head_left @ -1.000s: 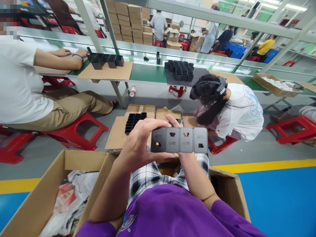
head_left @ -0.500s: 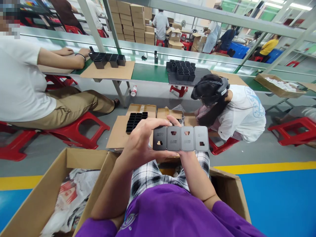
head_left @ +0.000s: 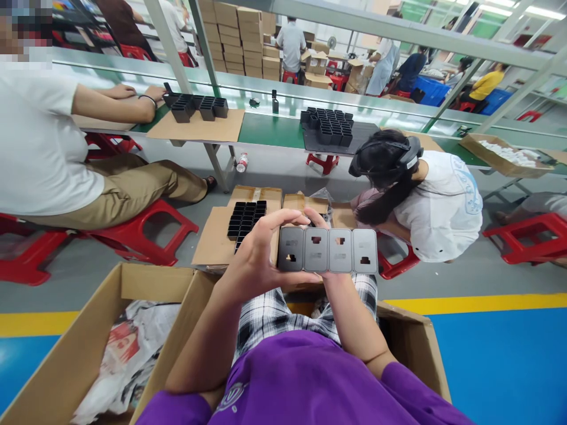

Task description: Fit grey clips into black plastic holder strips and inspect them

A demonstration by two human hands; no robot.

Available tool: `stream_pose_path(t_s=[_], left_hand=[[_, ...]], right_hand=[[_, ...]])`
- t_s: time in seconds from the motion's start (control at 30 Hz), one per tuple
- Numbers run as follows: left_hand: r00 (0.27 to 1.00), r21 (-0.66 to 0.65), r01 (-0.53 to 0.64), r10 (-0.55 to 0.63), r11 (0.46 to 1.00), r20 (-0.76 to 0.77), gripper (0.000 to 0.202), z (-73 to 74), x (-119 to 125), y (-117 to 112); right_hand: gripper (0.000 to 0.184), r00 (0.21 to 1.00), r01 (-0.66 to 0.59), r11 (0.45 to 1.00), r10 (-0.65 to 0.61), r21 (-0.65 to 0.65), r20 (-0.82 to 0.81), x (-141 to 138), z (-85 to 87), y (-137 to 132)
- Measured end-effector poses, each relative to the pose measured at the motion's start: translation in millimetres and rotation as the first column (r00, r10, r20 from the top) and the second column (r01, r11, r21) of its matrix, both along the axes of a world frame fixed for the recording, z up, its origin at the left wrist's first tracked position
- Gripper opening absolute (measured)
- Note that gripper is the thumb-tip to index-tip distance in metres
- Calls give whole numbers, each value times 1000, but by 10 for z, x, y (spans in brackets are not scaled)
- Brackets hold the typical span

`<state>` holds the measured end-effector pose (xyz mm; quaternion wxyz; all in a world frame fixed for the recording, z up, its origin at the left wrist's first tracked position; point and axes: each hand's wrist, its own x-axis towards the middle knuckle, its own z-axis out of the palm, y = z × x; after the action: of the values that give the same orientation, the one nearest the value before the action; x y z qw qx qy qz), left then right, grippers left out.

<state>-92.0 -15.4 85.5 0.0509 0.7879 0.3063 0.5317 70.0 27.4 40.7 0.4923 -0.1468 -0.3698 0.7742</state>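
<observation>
Head view: a long desk [head_left: 268, 131] runs across the scene; nearer stand an open carton [head_left: 156, 282] at the left and a batch of open-topped black boxes [head_left: 247, 215] on cardboard [head_left: 210, 241]. Ahead of the wearer's purple top [head_left: 296, 375], the left hand [head_left: 253, 254] grasps a row of four black casings [head_left: 321, 250], flat faces toward the camera; the right hand [head_left: 330, 280] is mostly hidden behind it, so I cannot tell its hold. The row looks light, stiff and smooth, perhaps a little slippery, and might part where casings meet; its long edges seem the surest hold. It lies between the left fingers [head_left: 283, 216], along its top edge, and the thumb [head_left: 296, 277] below.
</observation>
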Motion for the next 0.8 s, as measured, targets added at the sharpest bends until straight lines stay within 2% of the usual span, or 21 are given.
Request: stream_pose_path(t_s=[0.07, 0.17, 0.33, 0.53, 0.7, 0.8], left_hand=[[997, -39, 68, -66, 997, 29, 99, -31, -13, 15], [994, -39, 103, -101, 994, 35, 103, -45, -31, 29], [997, -25, 76, -76, 997, 32, 101, -41, -27, 28], [998, 7, 66, -66, 998, 23, 100, -38, 0, 32], [996, -4, 74, -73, 997, 51, 95, -56, 30, 33], [999, -10, 34, -33, 999, 43, 95, -83, 37, 31]], right_hand=[[48, 1000, 2, 1000, -2, -9, 1, 3, -6, 0], [51, 1000, 3, 1000, -2, -15, 18, 17, -23, 6], [62, 997, 20, 999, -18, -25, 80, 31, -40, 9], [66, 999, 2, 1000, -1, -18, 46, 23, -36, 13], [50, 999, -19, 1000, 19, -18, -37, 10, -67, 31], [44, 996, -76, 992, 70, -98, -61, -2, -75, 34]])
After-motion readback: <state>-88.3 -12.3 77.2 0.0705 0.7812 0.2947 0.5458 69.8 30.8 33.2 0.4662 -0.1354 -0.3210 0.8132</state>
